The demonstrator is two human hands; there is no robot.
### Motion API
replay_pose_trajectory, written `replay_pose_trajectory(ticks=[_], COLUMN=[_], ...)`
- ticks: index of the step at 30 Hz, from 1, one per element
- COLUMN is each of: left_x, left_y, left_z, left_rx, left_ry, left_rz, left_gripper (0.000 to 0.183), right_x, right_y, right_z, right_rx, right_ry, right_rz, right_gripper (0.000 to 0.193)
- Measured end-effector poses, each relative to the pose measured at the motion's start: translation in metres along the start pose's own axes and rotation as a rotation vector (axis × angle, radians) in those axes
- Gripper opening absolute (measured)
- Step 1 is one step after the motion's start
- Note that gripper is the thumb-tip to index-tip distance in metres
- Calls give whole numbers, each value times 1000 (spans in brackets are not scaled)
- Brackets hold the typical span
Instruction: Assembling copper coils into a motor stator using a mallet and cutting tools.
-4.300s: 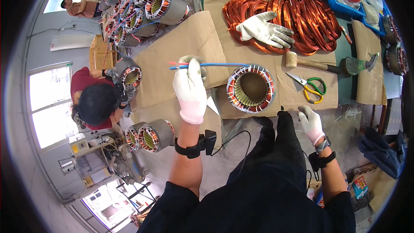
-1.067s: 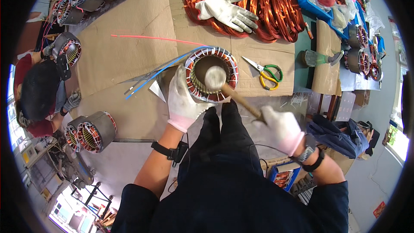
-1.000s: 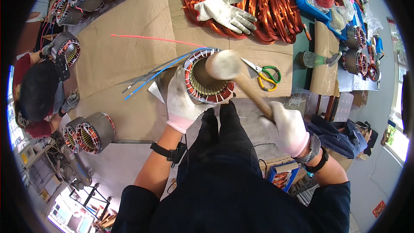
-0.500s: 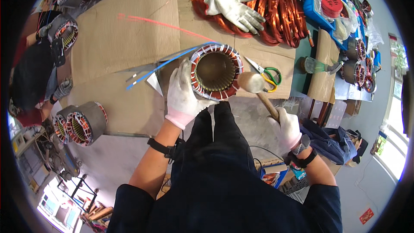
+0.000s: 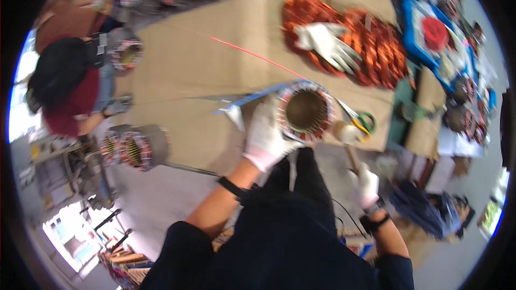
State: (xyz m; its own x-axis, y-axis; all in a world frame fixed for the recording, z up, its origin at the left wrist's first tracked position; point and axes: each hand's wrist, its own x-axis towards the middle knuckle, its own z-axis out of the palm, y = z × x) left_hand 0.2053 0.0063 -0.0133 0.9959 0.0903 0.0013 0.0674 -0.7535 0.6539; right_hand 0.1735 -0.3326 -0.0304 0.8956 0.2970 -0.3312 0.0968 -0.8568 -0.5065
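Note:
A motor stator (image 5: 306,110) with laced copper windings stands at the table's near edge, its round bore facing up. My gloved left hand (image 5: 266,140) is closed around its left side. In my gloved right hand (image 5: 367,187) I grip the wooden handle of a mallet. The pale mallet head (image 5: 346,133) is just right of the stator's rim; whether they touch is blurred. Blue leads (image 5: 252,96) and a red lead (image 5: 252,53) run out from the stator to the left. Scissors with green and yellow handles (image 5: 366,123) lie behind the mallet head.
Copper wire coils (image 5: 371,48) with a loose white glove (image 5: 330,45) on them lie at the back. Cardboard (image 5: 199,64) covers the table. More stators (image 5: 150,145) stand at the left, near another person (image 5: 70,86). A blue crate (image 5: 414,27) sits back right.
The whole view has swung, so the scene sits further right and lower, and blurs. My mallet head has dropped slightly toward me relative to the stator. My left hand keeps its hold.

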Motion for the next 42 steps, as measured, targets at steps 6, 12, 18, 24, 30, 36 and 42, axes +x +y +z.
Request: replay_pose_trajectory(ticks=[6,12,18,24,30,36,42], left_x=[-19,-3,2,24,61,80,79], left_y=[25,56,48,56,51,32,26], left_z=[14,34,51,33,15,3,0], left_rx=[305,341,362,443,268,153,112], left_ry=[-163,-311,-214,-174,-128,-103,-25], left_rz=[352,187,259,327,60,-67,-49], left_gripper=[86,39,25,22,27,33,32], right_x=[39,109,146,136,154,189,189], right_y=[42,78,90,54,21,-43,-56], right_z=[-20,-40,-36,25,124,121,100], right_rx=[-43,-196,-351,227,1420,1959,1804], right_ry=[95,-66,339,101,-448,-375,-461], right_rz=[170,-1,-164,-375,272,459,400], right_gripper=[25,27,20,25,50,43,45])
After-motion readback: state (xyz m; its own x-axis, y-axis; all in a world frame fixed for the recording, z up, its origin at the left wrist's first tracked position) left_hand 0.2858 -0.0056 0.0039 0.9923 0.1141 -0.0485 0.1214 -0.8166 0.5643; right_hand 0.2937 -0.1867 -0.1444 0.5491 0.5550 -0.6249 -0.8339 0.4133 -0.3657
